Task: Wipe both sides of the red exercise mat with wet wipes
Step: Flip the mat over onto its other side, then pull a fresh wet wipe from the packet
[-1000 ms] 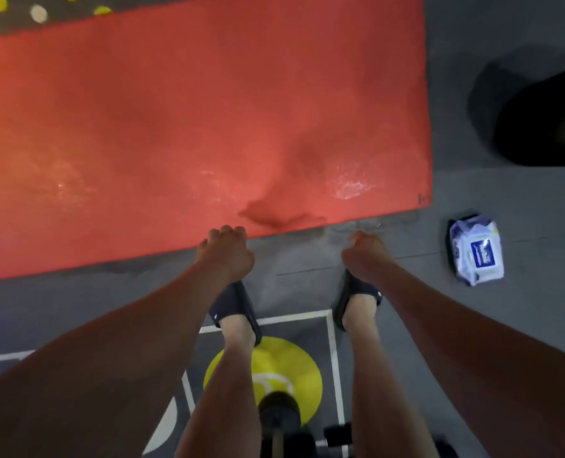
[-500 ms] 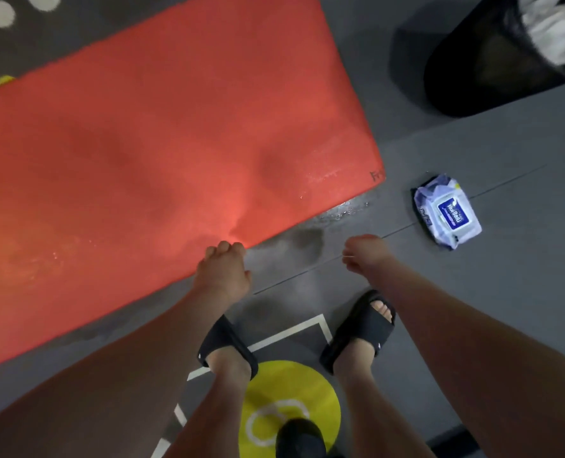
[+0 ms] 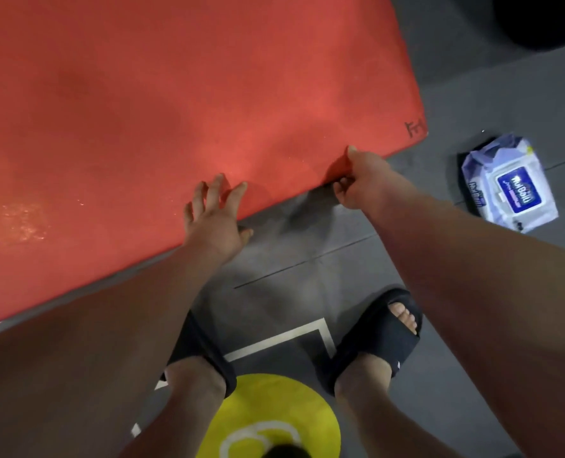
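The red exercise mat [image 3: 162,104] lies flat on the grey floor and fills the upper left of the view; a wet sheen shows at its left. My right hand [image 3: 362,183] pinches the mat's near edge close to its right corner, thumb on top and fingers curled under. My left hand [image 3: 213,214] reaches over the same edge with fingers spread and straight, its fingertips above the mat and its thumb off the edge. The white and blue pack of wet wipes [image 3: 509,186] lies on the floor to the right of the mat.
A dark bin [image 3: 545,21] stands at the top right. My feet in black slides [image 3: 380,338] stand on grey floor tiles with white lines and a yellow circle [image 3: 271,414] just below the mat's edge.
Both hands have moved forward to the mat's near edge. My right hand has taken hold of the edge; my left hand has opened its fingers. The view has moved closer to the mat.
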Motion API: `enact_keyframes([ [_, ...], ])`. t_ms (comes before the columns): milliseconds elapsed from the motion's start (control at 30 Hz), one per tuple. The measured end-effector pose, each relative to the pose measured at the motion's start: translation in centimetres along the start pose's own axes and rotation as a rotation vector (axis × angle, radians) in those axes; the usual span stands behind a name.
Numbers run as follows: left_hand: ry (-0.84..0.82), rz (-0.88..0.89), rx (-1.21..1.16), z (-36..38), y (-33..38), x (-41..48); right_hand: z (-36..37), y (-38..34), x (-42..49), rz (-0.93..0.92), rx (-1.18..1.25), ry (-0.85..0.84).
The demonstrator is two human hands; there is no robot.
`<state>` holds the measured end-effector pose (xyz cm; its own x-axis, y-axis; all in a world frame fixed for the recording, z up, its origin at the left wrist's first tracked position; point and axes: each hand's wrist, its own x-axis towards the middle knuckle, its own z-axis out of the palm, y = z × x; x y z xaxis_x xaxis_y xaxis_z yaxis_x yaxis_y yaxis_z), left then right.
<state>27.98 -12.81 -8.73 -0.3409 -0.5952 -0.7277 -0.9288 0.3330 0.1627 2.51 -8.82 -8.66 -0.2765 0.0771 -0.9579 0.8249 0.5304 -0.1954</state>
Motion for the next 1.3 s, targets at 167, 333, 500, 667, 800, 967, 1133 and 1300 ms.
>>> enact_keyframes([
  [167,0.077,0.022,-0.034,1.0,-0.1,-1.2,-2.4,2.0,-0.1,0.007,-0.142,0.035],
  [333,0.041,0.004,0.035,3.7,0.6,-4.3,-7.2,7.5,0.4,0.031,-0.126,0.011],
  [500,0.159,0.112,0.197,4.8,2.1,-2.6,-8.5,7.3,2.4,-0.147,-0.197,-0.036],
  [667,0.354,0.559,0.279,5.7,5.5,-0.1,-11.4,7.2,3.6,-0.29,-0.508,-0.172],
  [800,0.411,0.783,0.355,5.3,10.8,2.5,-15.2,5.7,3.9,-0.61,-1.012,-0.143],
  [967,0.538,1.085,0.384,3.9,19.5,6.6,-21.5,2.8,5.3,-1.003,-1.079,0.116],
  [1133,0.354,1.125,0.479,3.2,27.8,8.2,-27.2,0.2,6.6,-1.197,-0.978,0.46],
  [1300,0.231,1.028,0.735,3.6,31.8,9.0,-31.9,-0.6,8.9,-1.288,-1.028,0.663],
])
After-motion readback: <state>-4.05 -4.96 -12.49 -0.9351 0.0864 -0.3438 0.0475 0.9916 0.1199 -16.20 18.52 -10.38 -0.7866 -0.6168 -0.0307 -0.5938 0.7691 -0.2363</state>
